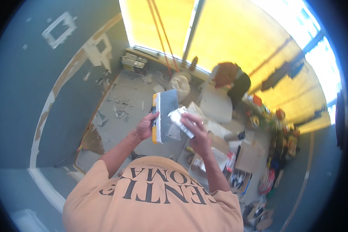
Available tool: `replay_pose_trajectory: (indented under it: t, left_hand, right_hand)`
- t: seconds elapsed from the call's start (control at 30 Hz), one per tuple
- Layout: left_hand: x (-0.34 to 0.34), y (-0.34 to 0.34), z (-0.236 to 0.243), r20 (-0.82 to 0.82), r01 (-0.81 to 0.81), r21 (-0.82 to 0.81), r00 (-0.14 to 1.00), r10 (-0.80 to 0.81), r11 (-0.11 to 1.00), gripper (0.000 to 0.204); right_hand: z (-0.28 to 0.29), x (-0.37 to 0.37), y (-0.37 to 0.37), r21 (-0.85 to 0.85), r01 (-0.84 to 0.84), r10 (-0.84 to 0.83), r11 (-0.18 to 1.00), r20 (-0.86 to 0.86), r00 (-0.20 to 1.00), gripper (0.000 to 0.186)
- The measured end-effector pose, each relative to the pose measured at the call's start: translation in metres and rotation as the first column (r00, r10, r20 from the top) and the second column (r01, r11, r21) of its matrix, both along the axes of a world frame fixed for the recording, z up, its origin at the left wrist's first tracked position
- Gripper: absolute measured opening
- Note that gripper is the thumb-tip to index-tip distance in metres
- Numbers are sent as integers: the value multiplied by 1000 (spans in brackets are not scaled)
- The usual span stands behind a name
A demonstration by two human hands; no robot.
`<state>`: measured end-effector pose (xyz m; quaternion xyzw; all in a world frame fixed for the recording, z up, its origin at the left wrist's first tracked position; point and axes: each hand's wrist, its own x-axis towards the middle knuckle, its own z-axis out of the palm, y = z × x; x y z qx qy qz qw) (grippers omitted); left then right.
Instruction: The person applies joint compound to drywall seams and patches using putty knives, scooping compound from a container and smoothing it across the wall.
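My left hand [146, 125] is closed round the yellow and black back edge of a wide putty knife [167, 106]. The broad grey blade is upright in front of my chest, with a white strip of filler along the handle side and a pale smear low on it. My right hand [198, 133] grips a small, flat, white-coated tool [180, 120] against or just over the blade's right side. Motion blur hides its exact kind, and I cannot tell whether it touches the blade.
Blue-grey walls [15, 104] carry white filler patches and a brown strip. Scraps litter the floor [123, 96]. A white sack [179, 84] stands ahead under yellow-covered windows [224, 34]. Cardboard boxes [249, 156] and clutter crowd the right side. A small stacked case [134, 62] sits in the far corner.
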<state>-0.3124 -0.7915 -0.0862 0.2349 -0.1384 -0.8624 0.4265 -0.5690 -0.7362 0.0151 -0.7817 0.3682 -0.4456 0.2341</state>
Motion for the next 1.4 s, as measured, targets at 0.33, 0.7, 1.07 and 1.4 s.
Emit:
replay_pose_trajectory:
  t: [0.33, 0.7, 1.07, 1.4]
  left_hand:
    - [220, 25, 57, 57, -301, -119, 949, 309, 946, 31]
    - [408, 31, 83, 191, -691, -167, 677, 711, 703, 19]
    - [441, -62, 67, 119, -796, -114, 583, 804, 594, 8]
    - [482, -154, 77, 196, -841, -149, 490, 850, 519, 10]
  right_hand:
    - [-36, 193, -93, -289, -294, 212, 911, -284, 935, 83]
    - [-16, 385, -136, 418, -367, -127, 831, 785, 607, 33]
    - [-2, 474, -184, -72, -624, 623, 778, 226, 749, 47]
    - [-14, 508, -324, -36, -768, 757, 639, 203, 620, 56]
